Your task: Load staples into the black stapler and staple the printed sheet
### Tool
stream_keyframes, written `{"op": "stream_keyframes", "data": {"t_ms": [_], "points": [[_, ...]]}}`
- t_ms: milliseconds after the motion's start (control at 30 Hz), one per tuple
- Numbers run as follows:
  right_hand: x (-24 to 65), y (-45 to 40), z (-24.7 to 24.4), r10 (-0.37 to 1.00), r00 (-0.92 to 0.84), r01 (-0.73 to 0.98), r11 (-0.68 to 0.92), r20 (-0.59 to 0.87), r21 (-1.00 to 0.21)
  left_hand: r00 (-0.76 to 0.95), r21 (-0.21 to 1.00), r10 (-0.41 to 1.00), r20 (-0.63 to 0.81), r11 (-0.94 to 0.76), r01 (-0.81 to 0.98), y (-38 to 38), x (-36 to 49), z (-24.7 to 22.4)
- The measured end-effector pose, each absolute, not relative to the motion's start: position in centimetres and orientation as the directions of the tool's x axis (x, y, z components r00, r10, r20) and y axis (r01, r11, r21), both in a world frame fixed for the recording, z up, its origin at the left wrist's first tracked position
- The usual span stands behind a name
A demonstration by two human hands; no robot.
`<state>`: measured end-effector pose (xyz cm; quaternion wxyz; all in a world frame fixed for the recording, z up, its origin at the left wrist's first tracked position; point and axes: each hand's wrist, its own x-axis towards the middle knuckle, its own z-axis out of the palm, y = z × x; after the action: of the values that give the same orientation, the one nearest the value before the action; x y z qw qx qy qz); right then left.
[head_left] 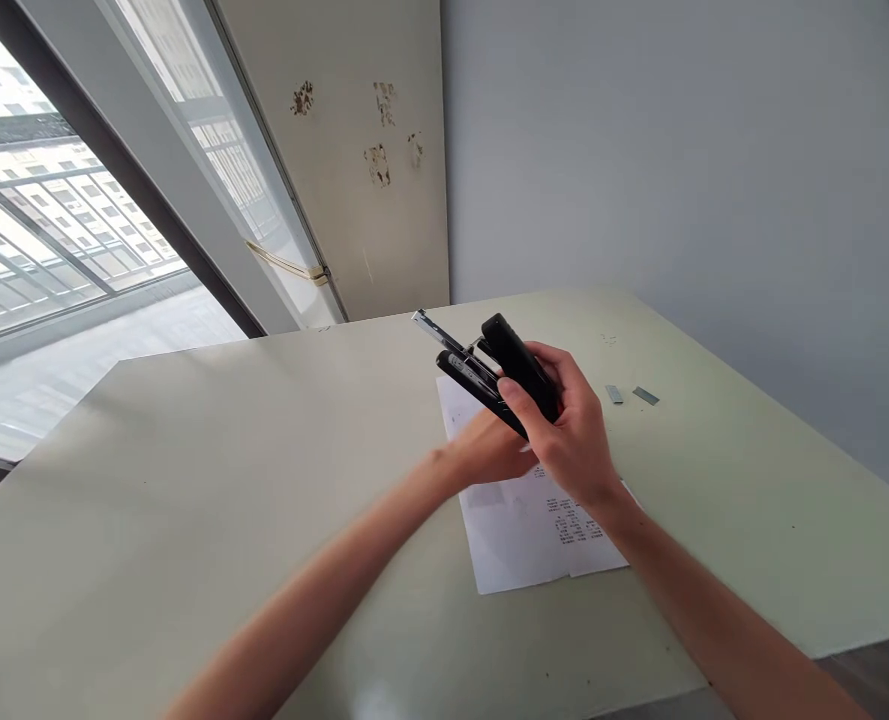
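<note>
My right hand (577, 430) grips a black stapler (523, 362) with its thumb along the near side, above the table. The stapler is opened up: its top cover is raised, and the metal staple rail (436, 328) sticks out apart from the base. My left hand (498, 450) is below and behind the stapler, close to my right hand. Its fingers are hidden, so I cannot tell whether they touch the stapler. Under both hands lie overlapping printed paper sheets (515, 545), partly covered.
Two short strips of staples (614, 394) (646, 396) lie on the pale table (226, 480), right of the stapler. A grey wall (676, 150) borders the table's far right. At the back stand a worn beige panel (369, 230) with a handle and, to the left, a window (46, 220).
</note>
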<state>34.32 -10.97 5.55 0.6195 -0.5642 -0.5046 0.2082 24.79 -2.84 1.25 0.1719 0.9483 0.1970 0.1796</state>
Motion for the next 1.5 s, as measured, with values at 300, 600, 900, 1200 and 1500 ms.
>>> {"op": "stream_keyframes", "data": {"t_ms": [300,600,900,1200,1500], "points": [[32.3,-10.9,2.3,0.945,0.189,0.345,0.190,0.267,-0.919,0.440,0.795,0.854,0.280,-0.463,0.392,-2.6,6.6,1.7],[27.5,-10.2,0.9,0.955,-0.176,0.523,0.298,0.240,-0.799,0.397,0.795,0.888,0.233,-0.409,0.447,-4.2,-0.9,0.5],[25.9,-9.9,-0.8,0.966,-0.150,0.545,0.257,0.209,-0.798,0.377,0.781,0.909,0.178,-0.364,0.507,-4.7,-2.1,0.0],[26.4,-9.7,-1.2,0.979,-0.136,0.519,0.199,0.149,-0.831,0.409,0.759,0.897,0.167,-0.381,0.528,-4.0,-2.4,-0.1],[26.6,-9.7,-1.1,0.986,-0.134,0.499,0.155,0.101,-0.853,0.457,0.756,0.877,0.151,-0.400,0.518,-4.6,-2.0,-0.5]]}}
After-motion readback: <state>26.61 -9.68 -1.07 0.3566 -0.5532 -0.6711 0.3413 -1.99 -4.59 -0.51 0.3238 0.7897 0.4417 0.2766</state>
